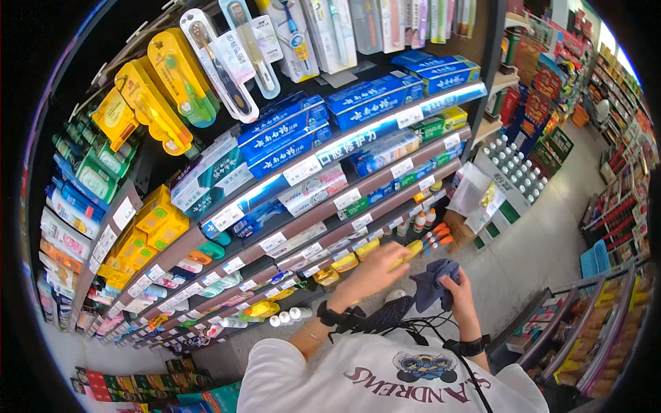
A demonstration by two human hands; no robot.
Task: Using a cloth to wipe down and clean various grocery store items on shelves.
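Note:
My right hand (457, 289) is closed around a bunched dark grey-blue cloth (436, 284) in front of my body. To its left, my left hand (382, 268) reaches forward near the lower shelves, by yellow bottles (345, 262); its fingertips overlap a yellow item, and whether they touch it is unclear. Blue toothpaste boxes (284, 139) stand stacked on the upper shelf, under hanging toothbrush packs (219, 64). Below them, price tags (347, 198) line the shelf edges. Each wrist wears a black strap.
Orange-capped bottles (436, 237) stand beyond my left hand. A crate display of white-capped bottles (516, 165) is on the aisle floor. Snack shelves (594, 330) border the right side, with a blue basket (595, 259) near them. Black cables hang across my front.

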